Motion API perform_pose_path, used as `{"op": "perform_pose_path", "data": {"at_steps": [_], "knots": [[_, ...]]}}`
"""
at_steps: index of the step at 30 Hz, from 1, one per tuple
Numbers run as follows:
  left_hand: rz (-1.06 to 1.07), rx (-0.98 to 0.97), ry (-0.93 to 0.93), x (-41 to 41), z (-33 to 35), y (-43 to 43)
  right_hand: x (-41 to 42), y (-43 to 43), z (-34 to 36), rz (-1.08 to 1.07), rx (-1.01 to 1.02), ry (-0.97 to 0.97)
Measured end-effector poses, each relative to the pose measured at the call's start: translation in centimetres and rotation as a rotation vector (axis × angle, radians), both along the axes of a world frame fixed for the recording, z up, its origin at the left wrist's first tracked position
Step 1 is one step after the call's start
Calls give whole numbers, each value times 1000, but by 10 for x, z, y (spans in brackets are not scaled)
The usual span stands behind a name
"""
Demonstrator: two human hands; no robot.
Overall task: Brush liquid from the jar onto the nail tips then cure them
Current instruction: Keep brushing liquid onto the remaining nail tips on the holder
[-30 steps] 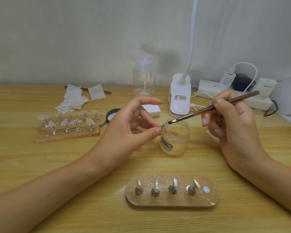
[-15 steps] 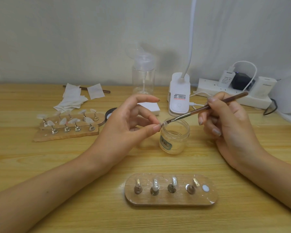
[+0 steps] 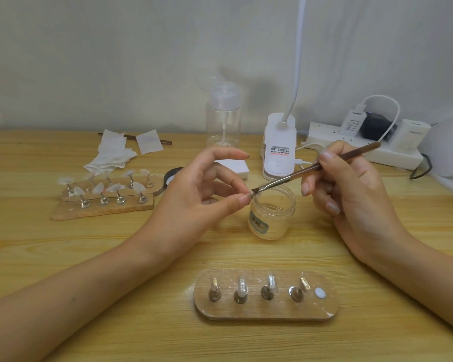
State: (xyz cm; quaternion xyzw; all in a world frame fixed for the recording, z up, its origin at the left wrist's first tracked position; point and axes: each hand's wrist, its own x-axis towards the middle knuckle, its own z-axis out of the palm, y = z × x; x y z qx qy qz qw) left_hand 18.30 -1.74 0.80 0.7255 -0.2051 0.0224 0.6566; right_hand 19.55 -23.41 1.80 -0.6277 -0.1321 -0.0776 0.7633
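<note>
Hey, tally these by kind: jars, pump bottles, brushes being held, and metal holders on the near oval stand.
Jar: 1
Pump bottle: 1
Brush in right hand: 1
Metal holders on near stand: 4
Total: 7

Left of the jar (image 3: 272, 218), the left hand (image 3: 194, 199) and forearm (image 3: 89, 283) are bare; right of it, the right hand (image 3: 351, 194) likewise, fingernails (image 3: 332, 208) rounded and plain.

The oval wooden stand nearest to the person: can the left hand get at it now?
Probably yes: nothing stands between the left hand and the oval wooden stand. But its fingers pinch a small clear nail tip, so gripping would be hindered.
</note>
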Motion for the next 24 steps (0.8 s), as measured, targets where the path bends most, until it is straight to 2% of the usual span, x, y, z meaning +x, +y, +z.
{"op": "perform_pose_path", "data": {"at_steps": [4, 9, 14, 19, 24], "knots": [[-2, 3, 2, 0, 0, 0, 2, -3, -1, -92, 28, 57], [-1, 12, -2, 0, 0, 0, 0, -1, 0, 22, 22, -9], [1, 12, -1, 1, 0, 0, 2, -4, -1, -94, 29, 41], [-7, 11, 6, 0, 0, 0, 2, -10, 3, -161, -7, -109], [-7, 11, 12, -1, 1, 0, 5, -19, 7, -219, -54, -170]]}}
